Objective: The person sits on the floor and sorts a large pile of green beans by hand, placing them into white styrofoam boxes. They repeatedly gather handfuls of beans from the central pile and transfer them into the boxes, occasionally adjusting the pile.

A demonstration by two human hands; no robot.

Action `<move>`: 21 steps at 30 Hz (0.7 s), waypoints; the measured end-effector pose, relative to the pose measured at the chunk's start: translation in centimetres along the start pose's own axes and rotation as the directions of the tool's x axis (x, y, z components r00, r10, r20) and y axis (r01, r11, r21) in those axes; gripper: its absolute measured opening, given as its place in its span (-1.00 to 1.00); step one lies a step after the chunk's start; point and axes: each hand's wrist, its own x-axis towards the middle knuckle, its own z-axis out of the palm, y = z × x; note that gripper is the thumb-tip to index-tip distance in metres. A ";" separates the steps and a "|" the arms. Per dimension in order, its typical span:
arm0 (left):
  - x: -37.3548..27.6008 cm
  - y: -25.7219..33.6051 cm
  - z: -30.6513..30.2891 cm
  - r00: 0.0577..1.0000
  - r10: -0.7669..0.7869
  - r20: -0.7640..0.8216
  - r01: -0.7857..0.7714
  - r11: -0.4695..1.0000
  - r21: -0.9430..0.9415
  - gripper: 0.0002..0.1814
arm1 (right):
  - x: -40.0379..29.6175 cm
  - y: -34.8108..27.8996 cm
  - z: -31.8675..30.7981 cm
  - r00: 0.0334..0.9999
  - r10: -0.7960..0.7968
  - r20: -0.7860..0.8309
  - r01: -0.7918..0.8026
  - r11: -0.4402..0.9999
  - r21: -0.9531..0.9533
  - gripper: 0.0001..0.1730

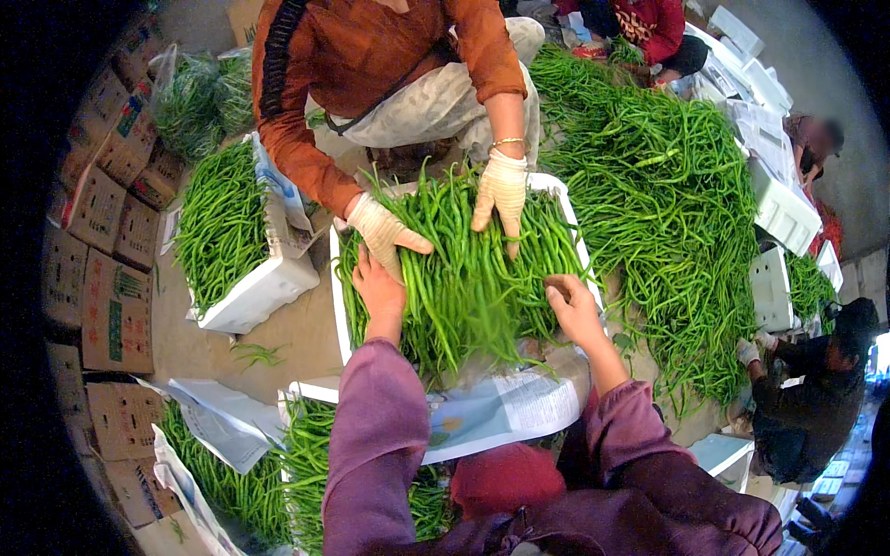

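A white foam box [339, 306] in front of me is heaped with long green chili peppers [445, 278]. My left hand [382, 292] rests against the peppers at the box's left side, its fingertips partly under a co-worker's gloved hand [389, 236]. At the right side, my right hand [580, 309] is beside the heap with fingers curled and thumb apart; nothing shows between them. The co-worker's other gloved hand [502, 198] presses on top of the peppers. Printed paper [514, 410] hangs over the box's near edge. Some peppers near that edge are blurred.
A large pile of green chili peppers [660, 208] covers the floor at right. Another filled foam box [261, 292] stands at left, with paper-lined boxes of peppers [236, 479] at lower left. Cardboard cartons [115, 313] line the left side. Other people crouch around the pile.
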 end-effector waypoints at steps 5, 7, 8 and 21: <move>0.1 0.3 -0.2 0.997 0.038 0.063 -0.051 0.973 0.225 -0.46 | 1.6 -1.7 1.2 0.999 0.034 -0.018 -0.031 0.990 0.141 -0.65; 0.0 0.8 -0.3 0.991 0.068 0.112 -0.102 0.938 0.330 -0.43 | 2.5 -2.5 2.2 0.998 0.048 -0.042 -0.039 0.979 0.202 -0.61; -0.1 1.2 -0.3 0.991 0.082 0.110 -0.113 0.940 0.320 -0.42 | 2.9 -2.8 2.4 0.998 0.058 -0.025 -0.052 0.980 0.191 -0.55; 0.7 -9.6 6.1 0.996 -0.087 0.003 0.072 0.803 -0.592 -0.13 | 3.3 -1.9 2.8 0.972 0.229 -0.059 -0.209 0.948 0.238 -0.35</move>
